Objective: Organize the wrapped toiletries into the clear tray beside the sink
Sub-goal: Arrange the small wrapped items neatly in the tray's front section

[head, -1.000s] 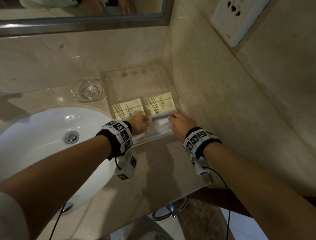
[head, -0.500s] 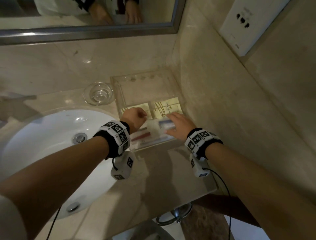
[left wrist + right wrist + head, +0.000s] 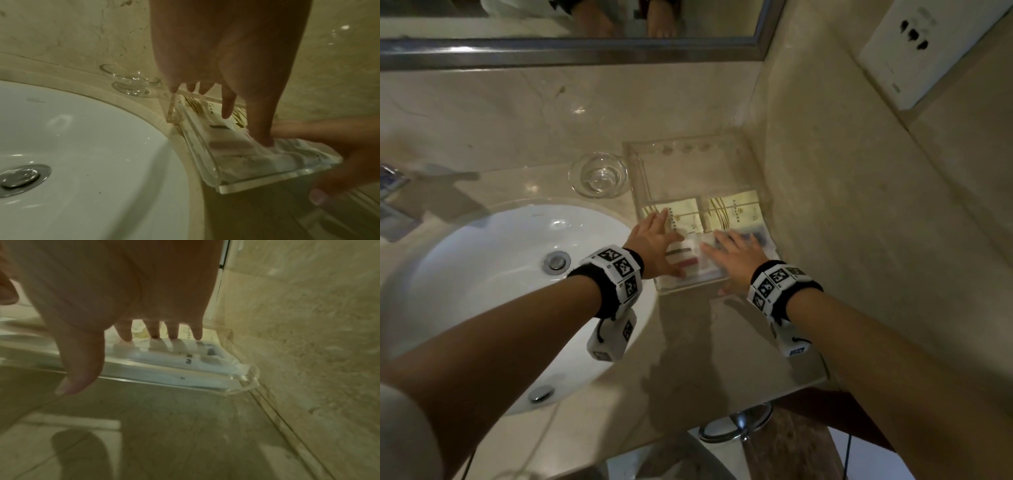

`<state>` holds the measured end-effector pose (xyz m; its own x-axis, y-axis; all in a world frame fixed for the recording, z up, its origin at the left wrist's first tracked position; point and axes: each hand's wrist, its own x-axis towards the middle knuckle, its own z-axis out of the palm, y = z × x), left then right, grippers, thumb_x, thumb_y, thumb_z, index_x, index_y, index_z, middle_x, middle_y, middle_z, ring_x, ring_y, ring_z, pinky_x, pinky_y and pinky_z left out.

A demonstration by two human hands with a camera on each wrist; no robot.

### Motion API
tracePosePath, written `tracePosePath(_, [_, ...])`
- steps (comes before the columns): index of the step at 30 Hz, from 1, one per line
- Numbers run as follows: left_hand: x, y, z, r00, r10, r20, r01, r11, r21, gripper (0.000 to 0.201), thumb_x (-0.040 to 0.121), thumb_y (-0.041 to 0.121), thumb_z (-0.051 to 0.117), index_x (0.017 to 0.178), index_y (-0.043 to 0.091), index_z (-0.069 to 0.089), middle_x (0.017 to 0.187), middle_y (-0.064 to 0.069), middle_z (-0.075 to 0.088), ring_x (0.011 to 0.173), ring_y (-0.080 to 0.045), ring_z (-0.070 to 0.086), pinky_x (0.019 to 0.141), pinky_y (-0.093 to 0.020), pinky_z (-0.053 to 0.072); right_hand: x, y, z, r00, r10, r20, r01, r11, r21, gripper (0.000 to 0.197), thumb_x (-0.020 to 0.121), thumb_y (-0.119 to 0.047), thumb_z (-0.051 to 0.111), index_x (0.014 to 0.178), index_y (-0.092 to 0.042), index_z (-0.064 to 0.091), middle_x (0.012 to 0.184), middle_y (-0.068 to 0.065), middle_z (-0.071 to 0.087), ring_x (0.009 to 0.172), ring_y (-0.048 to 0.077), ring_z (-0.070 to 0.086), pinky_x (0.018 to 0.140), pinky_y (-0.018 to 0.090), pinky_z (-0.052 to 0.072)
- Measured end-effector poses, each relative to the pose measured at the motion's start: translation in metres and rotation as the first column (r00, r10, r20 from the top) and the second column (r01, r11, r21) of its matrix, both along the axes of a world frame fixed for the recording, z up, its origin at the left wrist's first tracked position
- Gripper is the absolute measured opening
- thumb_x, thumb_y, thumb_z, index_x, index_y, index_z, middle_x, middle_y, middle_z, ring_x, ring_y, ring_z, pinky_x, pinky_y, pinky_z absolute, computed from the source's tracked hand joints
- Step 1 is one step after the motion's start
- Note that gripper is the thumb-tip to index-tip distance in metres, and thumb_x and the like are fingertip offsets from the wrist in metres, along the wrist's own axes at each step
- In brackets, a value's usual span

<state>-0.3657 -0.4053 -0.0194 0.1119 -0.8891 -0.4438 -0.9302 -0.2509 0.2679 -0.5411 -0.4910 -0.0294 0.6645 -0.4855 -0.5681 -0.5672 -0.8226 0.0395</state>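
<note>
The clear tray (image 3: 688,168) stands in the counter corner, right of the sink. Two cream packets (image 3: 736,210) lie side by side in its middle compartments. Clear-wrapped toiletries (image 3: 686,257) with red and dark marks fill the near compartment. My left hand (image 3: 655,240) lies over the tray's left side with straight fingers, and its thumb (image 3: 265,139) presses the plastic wrap (image 3: 236,151). My right hand (image 3: 732,255) rests flat on the wrapped pieces (image 3: 185,358) at the tray's right. Its fingers (image 3: 173,332) are straight, and its thumb (image 3: 76,369) hangs outside the near rim (image 3: 164,384).
A small glass dish (image 3: 598,175) sits just left of the tray. The white basin (image 3: 493,274) lies further left, with a tap (image 3: 393,192) at the frame edge. The marble wall (image 3: 859,212) runs close along the tray's right side. A wall socket (image 3: 928,51) is above.
My left hand has gone from curled to flat and spread over the tray. My right hand has let go of the blue-marked packet and now lies flat on the wrapped pieces.
</note>
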Motion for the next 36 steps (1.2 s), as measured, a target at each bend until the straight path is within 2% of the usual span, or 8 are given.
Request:
tracePosePath(8, [-0.006, 0.003, -0.003, 0.997, -0.061, 0.037, 0.058, 0.996, 0.07, 0.106, 0.065, 0.065, 0.065, 0.147, 0.037, 0.005, 0.154, -0.012, -0.024, 0.141, -0.038, -0.022, 0.116, -0.052, -0.003, 0.001, -0.006, 0.006, 0.997, -0.067, 0.038, 0.069, 0.995, -0.077, 0.124, 0.068, -0.044, 0.077, 0.148, -0.024, -0.015, 0.156, 0.007, -0.022, 0.145, 0.032, -0.017, 0.116, 0.057, 0.0])
tracePosePath(13, [-0.015, 0.0, -0.005, 0.99, -0.103, 0.097, 0.091, 0.988, 0.122, 0.129, 0.058, 0.064, 0.071, 0.142, 0.035, -0.022, 0.151, -0.016, -0.03, 0.139, -0.043, -0.025, 0.113, -0.057, -0.005, 0.005, -0.007, 0.006, 0.999, 0.001, 0.043, 0.003, 0.995, -0.104, 0.111, 0.079, -0.033, 0.07, 0.147, -0.025, -0.017, 0.156, 0.007, -0.022, 0.145, 0.032, -0.017, 0.115, 0.056, -0.004])
tracePosePath(16, [-0.017, 0.004, -0.008, 0.986, -0.069, 0.149, 0.056, 0.994, 0.089, 0.129, 0.062, 0.055, 0.074, 0.141, 0.032, -0.026, 0.153, -0.013, -0.028, 0.141, -0.04, -0.021, 0.113, -0.059, -0.001, 0.006, -0.012, 0.005, 0.998, 0.006, 0.059, 0.002, 0.991, -0.131, 0.106, 0.082, -0.026, 0.067, 0.148, -0.026, -0.016, 0.157, 0.006, -0.02, 0.145, 0.031, -0.014, 0.115, 0.055, -0.003])
tracePosePath(22, [-0.013, 0.001, -0.006, 0.967, -0.066, 0.247, 0.064, 0.998, 0.013, 0.116, 0.071, 0.049, 0.069, 0.146, 0.025, -0.015, 0.157, -0.013, -0.01, 0.144, -0.038, -0.005, 0.115, -0.056, 0.004, 0.012, -0.02, -0.005, 0.995, -0.008, 0.098, 0.023, 0.989, -0.149, 0.105, 0.081, -0.033, 0.066, 0.148, -0.027, -0.016, 0.157, 0.005, -0.019, 0.146, 0.029, -0.014, 0.115, 0.052, -0.004])
tracePosePath(26, [0.002, -0.007, -0.007, 0.955, -0.119, 0.272, 0.131, 0.991, -0.025, 0.111, 0.069, 0.049, 0.07, 0.148, 0.019, -0.002, 0.155, -0.014, 0.007, 0.141, -0.036, 0.013, 0.117, -0.046, 0.018, 0.021, -0.024, -0.005, 0.994, -0.01, 0.105, 0.027, 0.986, -0.164, 0.099, 0.086, -0.022, 0.061, 0.148, -0.02, -0.017, 0.157, 0.009, -0.018, 0.146, 0.029, -0.014, 0.116, 0.048, -0.007])
tracePosePath(29, [0.009, -0.01, -0.003, 0.972, -0.066, 0.225, 0.086, 0.993, -0.079, 0.099, 0.075, 0.037, 0.069, 0.147, 0.013, 0.006, 0.152, -0.01, 0.016, 0.137, -0.032, 0.022, 0.114, -0.04, 0.026, 0.027, -0.028, -0.001, 0.99, -0.032, 0.136, 0.059, 0.979, -0.194, 0.093, 0.088, -0.023, 0.058, 0.149, -0.012, -0.012, 0.158, 0.011, -0.014, 0.146, 0.027, -0.011, 0.118, 0.046, -0.005])
tracePosePath(33, [0.014, -0.013, 0.0, 0.976, -0.044, 0.213, 0.072, 0.989, -0.126, 0.083, 0.08, 0.029, 0.065, 0.145, 0.009, 0.018, 0.15, -0.008, 0.02, 0.134, -0.03, 0.026, 0.11, -0.039, 0.03, 0.037, -0.038, 0.003, 0.988, -0.091, 0.125, 0.112, 0.979, -0.172, 0.09, 0.089, -0.029, 0.058, 0.149, -0.007, -0.005, 0.159, 0.011, -0.01, 0.147, 0.025, -0.008, 0.118, 0.045, -0.002])
tracePosePath(36, [0.018, -0.016, -0.002, 0.98, -0.029, 0.196, 0.059, 0.987, -0.147, 0.077, 0.081, 0.027, 0.064, 0.144, 0.009, 0.023, 0.15, -0.009, 0.021, 0.135, -0.03, 0.025, 0.111, -0.038, 0.029, 0.04, -0.042, -0.001, 0.987, -0.067, 0.145, 0.095, 0.975, -0.199, 0.077, 0.091, -0.016, 0.051, 0.15, -0.008, 0.001, 0.159, 0.011, -0.002, 0.148, 0.023, -0.001, 0.119, 0.042, 0.001])
